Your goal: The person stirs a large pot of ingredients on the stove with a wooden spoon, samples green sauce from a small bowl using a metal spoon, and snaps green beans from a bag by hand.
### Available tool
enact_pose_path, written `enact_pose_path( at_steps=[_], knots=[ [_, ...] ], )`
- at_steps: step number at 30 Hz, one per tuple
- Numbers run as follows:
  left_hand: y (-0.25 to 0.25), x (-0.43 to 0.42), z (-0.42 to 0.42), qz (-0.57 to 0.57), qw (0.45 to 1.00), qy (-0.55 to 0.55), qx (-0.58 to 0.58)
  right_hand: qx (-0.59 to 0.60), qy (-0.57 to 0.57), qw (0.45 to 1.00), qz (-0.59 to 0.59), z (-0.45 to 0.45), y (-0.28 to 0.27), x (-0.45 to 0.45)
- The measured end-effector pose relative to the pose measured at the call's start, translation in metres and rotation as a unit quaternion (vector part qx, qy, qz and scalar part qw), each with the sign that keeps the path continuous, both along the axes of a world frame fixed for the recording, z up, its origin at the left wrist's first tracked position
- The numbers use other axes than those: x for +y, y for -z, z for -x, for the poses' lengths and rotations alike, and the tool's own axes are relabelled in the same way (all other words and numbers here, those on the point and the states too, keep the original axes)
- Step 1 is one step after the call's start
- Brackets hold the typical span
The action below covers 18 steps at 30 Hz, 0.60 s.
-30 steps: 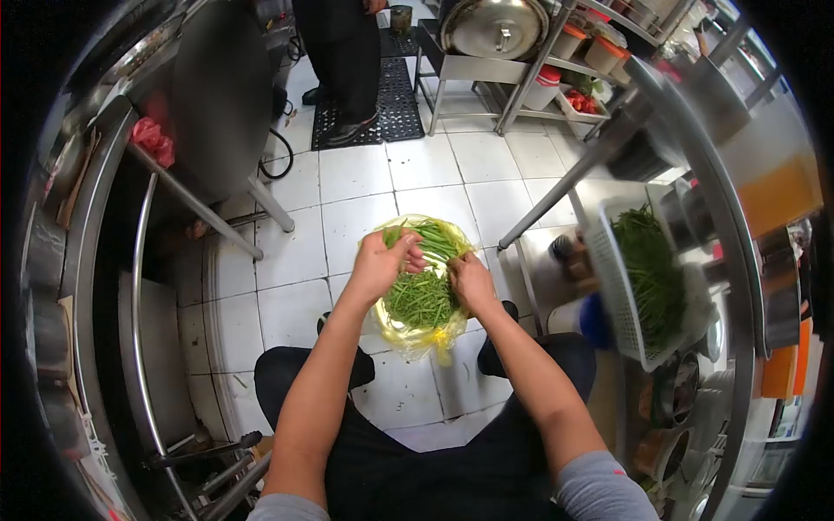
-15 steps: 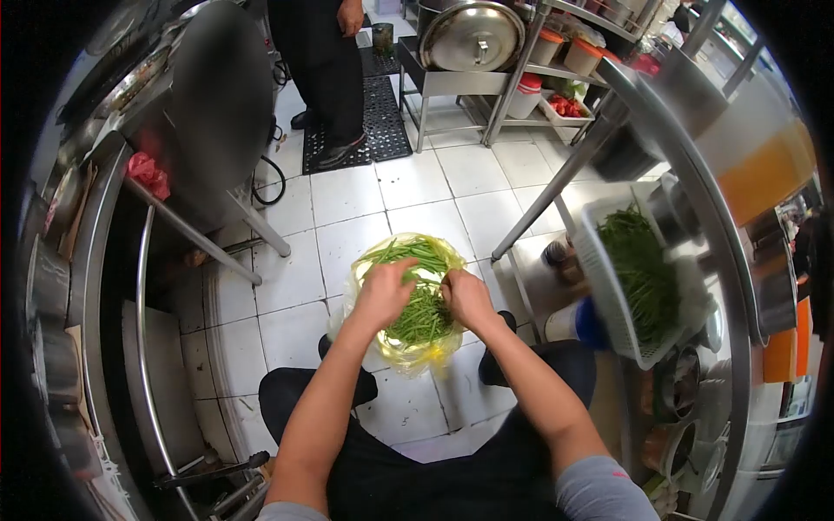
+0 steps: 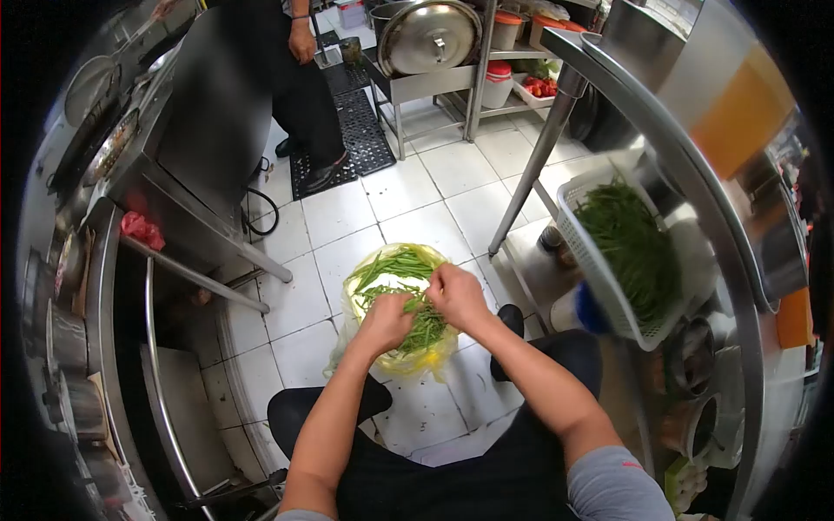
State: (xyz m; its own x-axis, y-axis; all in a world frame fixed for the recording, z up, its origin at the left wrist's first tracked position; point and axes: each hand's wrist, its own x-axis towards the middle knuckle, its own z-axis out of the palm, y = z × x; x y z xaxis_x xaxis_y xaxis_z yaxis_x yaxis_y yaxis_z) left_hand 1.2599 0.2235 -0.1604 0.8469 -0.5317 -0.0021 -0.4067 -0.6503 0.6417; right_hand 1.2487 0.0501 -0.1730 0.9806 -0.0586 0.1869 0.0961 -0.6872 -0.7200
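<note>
A yellow plastic bag (image 3: 423, 363) lies open on the tiled floor between my feet. Long green stems (image 3: 401, 263) rest in its far part, and short cut green pieces (image 3: 426, 332) are heaped in its near part. Over the bag, my left hand (image 3: 388, 323) is closed around some green stems. Just right of it and slightly farther away, my right hand (image 3: 456, 297) is closed with its fingertips pinched near the same stems. What the right fingers hold, if anything, is too small to make out.
A white basket (image 3: 599, 278) of green stems sits on the lower shelf at the right, beside a metal table leg (image 3: 539, 165). A person in dark trousers (image 3: 306, 113) stands on a black mat (image 3: 365, 143). A red plastic bag (image 3: 142, 230) hangs at the left.
The view has turned, shifting the surroundings. My hands have moved nearer each other over the bag, the right now raised beside the left. The standing person's lowered hand shows more fully.
</note>
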Motion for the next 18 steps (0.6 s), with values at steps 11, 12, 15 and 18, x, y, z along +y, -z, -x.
enact_pose_path(
  at_steps=[11, 12, 15, 18],
  knots=[
    [-0.012, 0.026, -0.017, 0.481, 0.755, -0.199, 0.398, 0.134, -0.190, 0.937, -0.263, 0.000, 0.004, 0.005],
    [-0.013, 0.025, -0.016, 0.482, 0.754, -0.199, 0.399, 0.150, -0.187, 0.941, -0.240, 0.002, 0.002, 0.007],
    [-0.015, 0.022, -0.015, 0.466, 0.772, -0.196, 0.385, 0.139, -0.171, 0.951, -0.219, 0.005, 0.002, 0.010],
    [-0.015, 0.019, -0.014, 0.441, 0.793, -0.189, 0.377, 0.026, -0.134, 0.987, -0.090, 0.006, 0.000, 0.011]
  ],
)
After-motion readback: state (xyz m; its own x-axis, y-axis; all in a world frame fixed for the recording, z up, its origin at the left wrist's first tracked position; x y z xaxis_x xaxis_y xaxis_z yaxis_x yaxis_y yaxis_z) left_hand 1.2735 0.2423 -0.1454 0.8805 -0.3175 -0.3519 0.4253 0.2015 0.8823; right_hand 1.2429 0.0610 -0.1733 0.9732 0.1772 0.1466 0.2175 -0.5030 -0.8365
